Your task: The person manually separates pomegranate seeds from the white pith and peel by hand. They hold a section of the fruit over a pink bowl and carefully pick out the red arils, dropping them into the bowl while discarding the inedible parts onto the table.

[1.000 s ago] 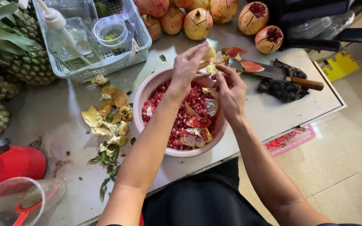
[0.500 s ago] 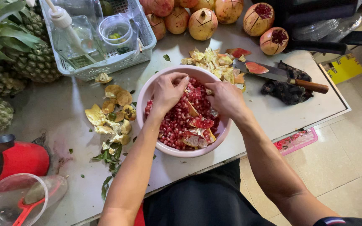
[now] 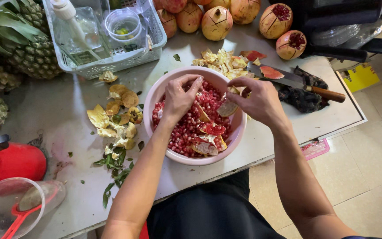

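Left hand (image 3: 178, 98): reaches into the pink bowl (image 3: 154, 99), fingers loosely curled over the pomegranate seeds (image 3: 186, 128), clamped on nothing.
Right hand (image 3: 256, 99): fingers pinched on a piece of pomegranate rind (image 3: 227, 108) above the bowl's far side.
Bowl: sits mid-surface (peel scraps (image 3: 116, 117) to its left).
Knife (image 3: 295, 83): lies beyond the right hand, beside whole pomegranates (image 3: 217, 22).

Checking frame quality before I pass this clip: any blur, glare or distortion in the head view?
Head view: sharp on both hands, left hand and right hand, over the pink bowl; soft even light, faint shadows under the bowl; mild sheen on the grey table; wide-angle bending at the edges, pineapples cropped.
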